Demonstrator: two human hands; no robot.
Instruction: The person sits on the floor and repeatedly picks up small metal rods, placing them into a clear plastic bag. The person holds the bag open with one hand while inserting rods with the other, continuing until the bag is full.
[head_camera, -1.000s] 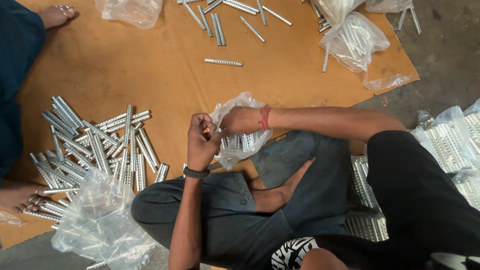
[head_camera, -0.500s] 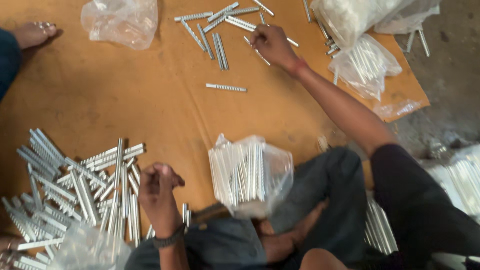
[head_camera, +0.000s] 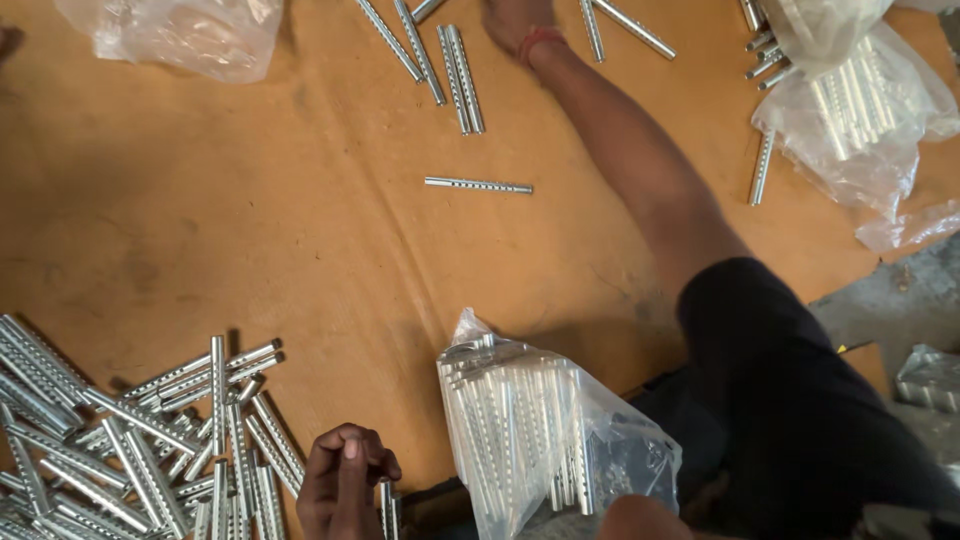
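My left hand sits at the bottom edge with its fingers curled into a fist, right beside a loose pile of perforated metal strips. My right arm stretches far across the brown cardboard sheet. My right hand, with a red thread at the wrist, is cut off by the top edge among scattered strips, so its grip is hidden. A clear plastic bag filled with strips stands by my knee, between the two arms. One single strip lies alone in the middle.
A crumpled clear bag lies at the top left. Another bag holding strips rests at the top right, with loose strips beside it. Grey concrete floor begins past the cardboard's right edge.
My right hand left the filled bag and reached away to the scattered strips at the top. My left hand dropped down beside the pile. The filled bag now stands free.
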